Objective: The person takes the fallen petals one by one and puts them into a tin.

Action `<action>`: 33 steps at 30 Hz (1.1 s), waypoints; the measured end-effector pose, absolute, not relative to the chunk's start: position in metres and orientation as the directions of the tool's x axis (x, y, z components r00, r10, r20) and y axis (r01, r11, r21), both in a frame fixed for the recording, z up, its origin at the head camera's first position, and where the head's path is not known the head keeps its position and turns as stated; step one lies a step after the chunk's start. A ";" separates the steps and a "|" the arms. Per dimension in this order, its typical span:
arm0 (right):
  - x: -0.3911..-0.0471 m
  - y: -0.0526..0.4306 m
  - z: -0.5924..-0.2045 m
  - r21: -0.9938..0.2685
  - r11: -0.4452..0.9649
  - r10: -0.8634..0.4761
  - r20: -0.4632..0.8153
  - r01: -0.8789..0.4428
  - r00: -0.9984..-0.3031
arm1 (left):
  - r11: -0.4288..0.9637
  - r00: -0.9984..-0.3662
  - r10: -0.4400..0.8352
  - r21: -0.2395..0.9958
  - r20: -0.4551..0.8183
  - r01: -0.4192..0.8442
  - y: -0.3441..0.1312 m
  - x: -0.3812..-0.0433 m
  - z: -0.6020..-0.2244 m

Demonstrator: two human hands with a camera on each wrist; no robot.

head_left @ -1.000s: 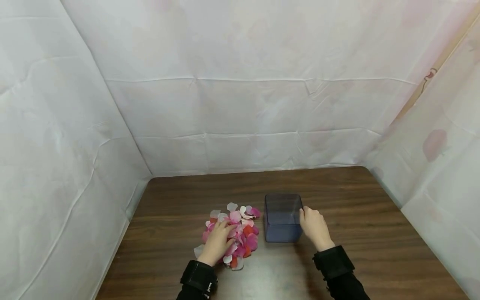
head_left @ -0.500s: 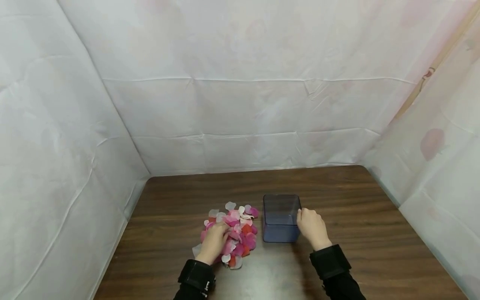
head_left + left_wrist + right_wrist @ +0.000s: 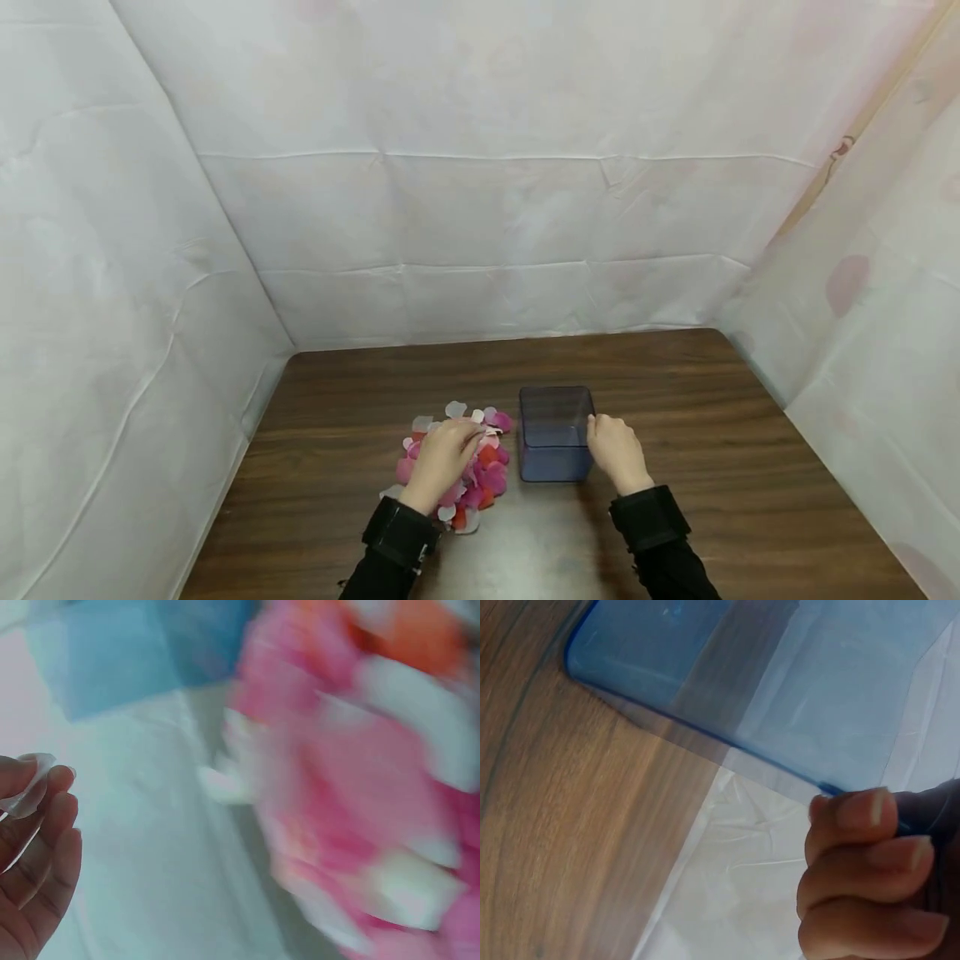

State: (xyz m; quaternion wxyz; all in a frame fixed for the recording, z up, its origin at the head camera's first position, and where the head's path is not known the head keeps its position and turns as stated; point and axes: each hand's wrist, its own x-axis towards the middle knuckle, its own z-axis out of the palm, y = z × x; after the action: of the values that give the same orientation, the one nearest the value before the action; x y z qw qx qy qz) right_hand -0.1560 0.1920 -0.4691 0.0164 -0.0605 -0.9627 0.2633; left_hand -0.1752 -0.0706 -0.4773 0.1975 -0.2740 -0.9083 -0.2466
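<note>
Head view: left hand [image 3: 442, 461] is above the petal pile [image 3: 491, 477], fingertips drawn together toward the pile's far right part; a second ago these fingers were spread over the petals, and half a second ago they were bunched lower in the pile; the hand has since shifted forward and toward the box [image 3: 555, 463]; right hand [image 3: 618, 452] holds the box by its right side, much as in both earlier pictures; box stands upright on the table [image 3: 337, 442], just right of the pile, not touching it.

Left wrist view: thumb and forefinger pinch one pale, see-through petal [image 3: 31, 787]; remaining fingers loosely bent, apart from the pile, which is blurred; judged from this, one petal has been separated, so picking up looks done for that piece, with most of the pile left to work through.

Right wrist view: fingers curl over the rim of the clear bluish box, gripping it; thumb not clearly shown; cloth [image 3: 727, 877] and wood grain show beyond; steady grip suggests this hand's part is bracing, the left hand's the picking.
</note>
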 end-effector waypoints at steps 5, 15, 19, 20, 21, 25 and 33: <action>-0.154 0.189 -0.471 -0.503 0.856 0.135 0.004 0.115 -0.991 | 0.630 -0.717 0.505 0.364 0.480 0.687 -0.032 -0.179 -0.452; -0.156 0.184 -0.473 -0.492 0.859 0.156 -0.005 0.138 -0.988 | 0.635 -0.634 0.635 0.170 0.441 0.754 0.022 -0.199 -0.439; -0.155 0.183 -0.472 -0.502 0.853 0.151 -0.026 0.144 -0.988 | 0.648 -0.631 0.661 0.115 0.407 0.753 0.028 -0.201 -0.442; -0.155 0.183 -0.472 -0.505 0.852 0.149 -0.026 0.141 -0.989 | 0.651 -0.635 0.666 0.109 0.391 0.751 0.029 -0.200 -0.442; -0.155 0.183 -0.471 -0.505 0.852 0.146 -0.021 0.137 -0.989 | 0.655 -0.639 0.672 0.102 0.375 0.749 0.029 -0.200 -0.443; -0.153 0.185 -0.470 -0.505 0.853 0.147 -0.006 0.130 -0.989 | 0.662 -0.648 0.686 0.086 0.332 0.745 0.027 -0.197 -0.443; -0.152 0.192 -0.467 -0.496 0.857 0.170 0.017 0.139 -0.985 | 0.701 -0.665 0.640 0.062 0.386 0.711 0.021 -0.197 -0.436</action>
State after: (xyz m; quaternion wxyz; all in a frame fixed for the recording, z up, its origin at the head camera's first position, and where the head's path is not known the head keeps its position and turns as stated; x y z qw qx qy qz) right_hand -0.1518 0.1921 -0.4669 0.0303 -0.0805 -0.9631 0.2551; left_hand -0.1970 0.0205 -0.4361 0.1701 -0.3725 -0.9063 -0.1043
